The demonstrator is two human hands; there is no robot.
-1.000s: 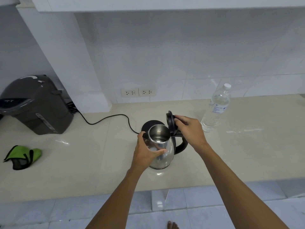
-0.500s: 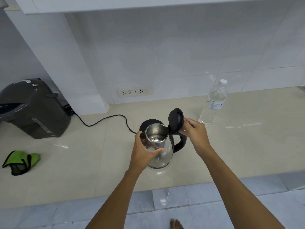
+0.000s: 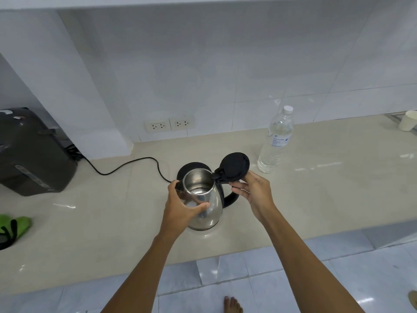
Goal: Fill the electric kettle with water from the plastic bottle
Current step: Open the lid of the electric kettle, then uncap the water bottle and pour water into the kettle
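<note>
The steel electric kettle (image 3: 214,211) stands on the counter in front of its black base (image 3: 191,166). Its black lid (image 3: 235,166) is tipped fully back, and the inside looks empty. My left hand (image 3: 180,206) wraps around the kettle body on the spout side. To the right of the handle, my right hand (image 3: 255,193) has its fingers apart, with the fingertips by the lid hinge and the thumb under the lid's edge. The clear plastic bottle (image 3: 275,143) stands upright to the right behind the kettle, with its white cap on and water inside.
A black cord (image 3: 126,163) runs from the base toward a dark hot-water dispenser (image 3: 29,154) at the left. Green cloth (image 3: 15,227) lies at the left edge. A paper cup (image 3: 407,120) sits far right. Wall sockets (image 3: 169,125) are behind, and the counter's front edge (image 3: 248,247) is near me.
My right hand has swung the lid from upright to fully tipped back, and its fingers have loosened from it. My left hand has kept hold of the kettle body.
</note>
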